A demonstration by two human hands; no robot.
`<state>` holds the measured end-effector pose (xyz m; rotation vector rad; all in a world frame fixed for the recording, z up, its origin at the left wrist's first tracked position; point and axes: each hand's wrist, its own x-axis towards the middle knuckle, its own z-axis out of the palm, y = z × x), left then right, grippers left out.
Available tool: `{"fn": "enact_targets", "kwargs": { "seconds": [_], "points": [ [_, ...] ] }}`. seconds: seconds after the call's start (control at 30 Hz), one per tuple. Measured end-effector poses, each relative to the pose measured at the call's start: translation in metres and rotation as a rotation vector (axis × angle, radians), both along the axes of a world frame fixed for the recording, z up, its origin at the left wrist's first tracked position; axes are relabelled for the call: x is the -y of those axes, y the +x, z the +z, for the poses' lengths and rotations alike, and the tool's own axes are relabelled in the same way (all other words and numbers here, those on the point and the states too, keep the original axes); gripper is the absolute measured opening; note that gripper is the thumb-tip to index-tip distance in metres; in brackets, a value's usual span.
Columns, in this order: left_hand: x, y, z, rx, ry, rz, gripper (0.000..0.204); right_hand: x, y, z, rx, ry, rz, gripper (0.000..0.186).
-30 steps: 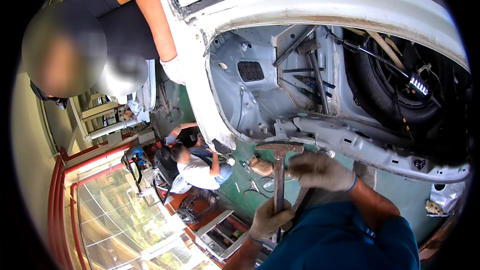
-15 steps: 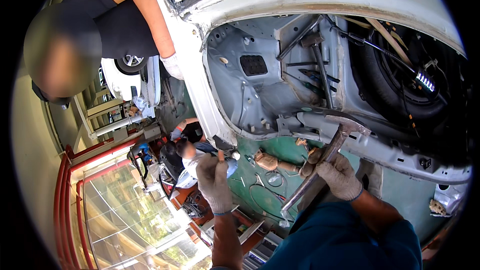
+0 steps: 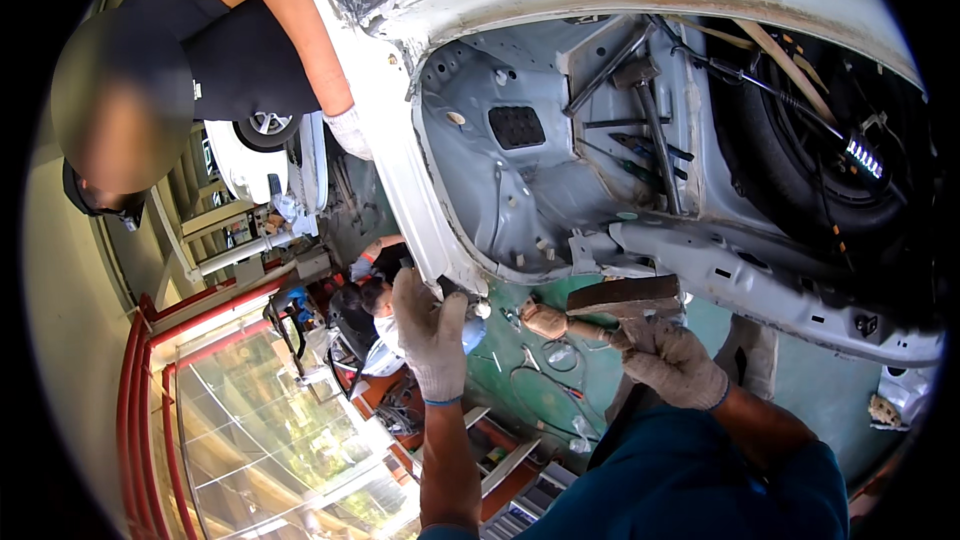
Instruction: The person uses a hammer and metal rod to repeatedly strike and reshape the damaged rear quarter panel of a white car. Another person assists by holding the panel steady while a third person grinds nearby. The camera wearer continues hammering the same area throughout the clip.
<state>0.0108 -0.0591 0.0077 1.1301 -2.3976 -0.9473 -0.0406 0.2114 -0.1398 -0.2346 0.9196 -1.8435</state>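
Note:
My right hand (image 3: 678, 368), in a pale knit glove, grips a hammer (image 3: 625, 295) near the lower sill of a stripped car body (image 3: 800, 305). The hammer's dark, worn metal head is raised broadside to me, and most of its handle is hidden behind it and my hand. My left hand (image 3: 432, 345), gloved likewise, is upright with its thumb spread from the fingers. Its fingertips are beside the lower end of the white pillar (image 3: 400, 165); whether they touch it I cannot tell. Nothing shows in that palm.
Inside the body lie a second hammer (image 3: 655, 135), pliers (image 3: 640, 150) and a lit work lamp (image 3: 864, 157); a tyre (image 3: 740, 140) stands at right. A co-worker's gloved hand (image 3: 348, 130) rests on the pillar. Another person (image 3: 388, 330) is lower down. Cables (image 3: 545, 375) lie on the green floor.
The hammer has turned from slanting to nearly head-on, its head shifting left and down. My left hand's fingers have straightened and its thumb has spread. The car body appears slightly shifted in view.

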Motion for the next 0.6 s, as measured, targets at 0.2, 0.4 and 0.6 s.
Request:
{"fn": "enact_targets", "kwargs": {
  "seconds": [0.2, 0.4, 0.6],
  "points": [
    [0.009, -0.016, 0.004, 0.232, -0.231, -0.058, 0.068, -0.001, -0.011, 0.003, -0.095, 0.043, 0.074, 0.031],
    [0.030, -0.009, 0.007, 0.256, -0.261, -0.249, 0.071, -0.004, -0.019, 0.003, -0.168, 0.106, 0.101, 0.037],
    [0.022, -0.011, 0.009, 0.136, -0.034, -0.100, 0.067, -0.020, -0.040, 0.020, -0.099, 0.241, 0.168, 0.039]
  ]
}}
